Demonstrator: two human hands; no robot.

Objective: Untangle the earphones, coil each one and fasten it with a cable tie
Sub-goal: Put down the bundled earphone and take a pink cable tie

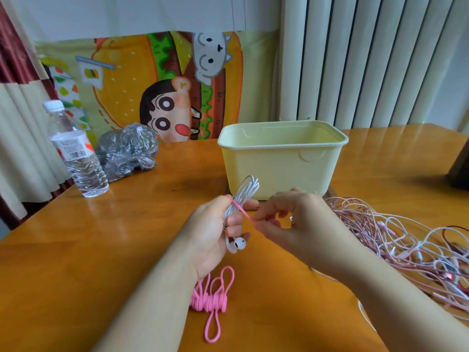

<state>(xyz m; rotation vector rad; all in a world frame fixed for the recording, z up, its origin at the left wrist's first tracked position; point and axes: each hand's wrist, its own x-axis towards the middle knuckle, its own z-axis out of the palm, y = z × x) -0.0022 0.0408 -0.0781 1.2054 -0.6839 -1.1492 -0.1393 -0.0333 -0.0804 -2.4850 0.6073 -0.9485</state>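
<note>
The coiled white earphone (244, 193) is up off the desk (127, 250), gripped in your left hand (215, 232) just in front of the yellow box (281, 161). The loops of the coil stick up above your fist and the two white earbuds (236, 245) hang out below it. Your left fingers (234, 221) are curled round the bundle, clamping it against the palm.

A pink cable tie (243, 212) runs across the coil, pulled taut from the bundle out to your right hand (302, 224). There the thumb and forefinger pinch its free end, and the other right fingers (281, 203) are bent loosely above. Your two hands are close together, nearly touching.

Below your left wrist, a heap of spare pink cable ties (212, 299) lies on the desk, one long loop trailing toward you.

To your right, the tangle of pink and white earphones (406, 240) sprawls over the desk, reaching close to the box and running under your right forearm.

Out at the far left stand a water bottle (76, 153) and, just beside it, a crumpled plastic bag (127, 151). A cartoon cloth (165, 85) hangs behind them, and pale curtains (368, 59) hang behind the box.
</note>
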